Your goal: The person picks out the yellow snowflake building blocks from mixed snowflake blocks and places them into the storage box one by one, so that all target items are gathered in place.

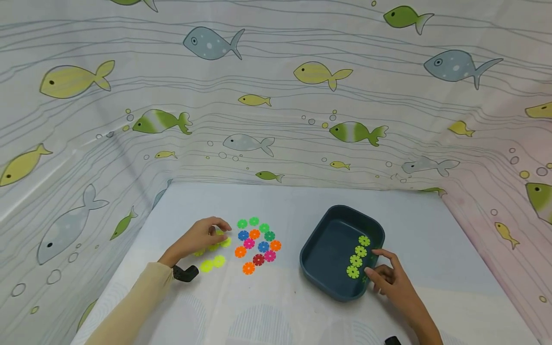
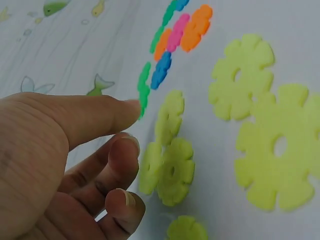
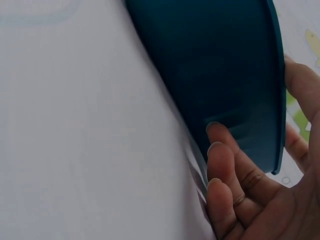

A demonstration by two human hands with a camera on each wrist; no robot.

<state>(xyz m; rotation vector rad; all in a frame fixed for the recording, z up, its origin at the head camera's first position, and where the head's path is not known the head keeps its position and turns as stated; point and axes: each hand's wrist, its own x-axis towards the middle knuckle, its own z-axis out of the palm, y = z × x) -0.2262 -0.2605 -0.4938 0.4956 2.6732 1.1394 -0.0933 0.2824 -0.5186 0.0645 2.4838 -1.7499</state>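
My left hand (image 1: 205, 238) is over a group of yellow flower-shaped discs (image 1: 226, 242) on the left of the table. In the left wrist view its fingers are loosely bent and apart, with nothing between them, and the yellow discs (image 2: 175, 172) lie just beyond the fingertips. My right hand (image 1: 391, 279) grips the right side of a dark blue plastic basin (image 1: 321, 268); in the right wrist view fingers (image 3: 222, 162) lie against the outer wall and the rim runs between them and the thumb. Several yellow-green flower discs (image 1: 355, 261) form a row inside the basin.
Between the left hand and the basin lies a loose cluster of flower discs in green, blue, orange, pink and one dark red (image 1: 258, 259). Two yellow discs (image 1: 213, 263) lie nearer the front. A fish-patterned sheet (image 1: 276, 120) rises behind and beside the white table (image 1: 276, 196).
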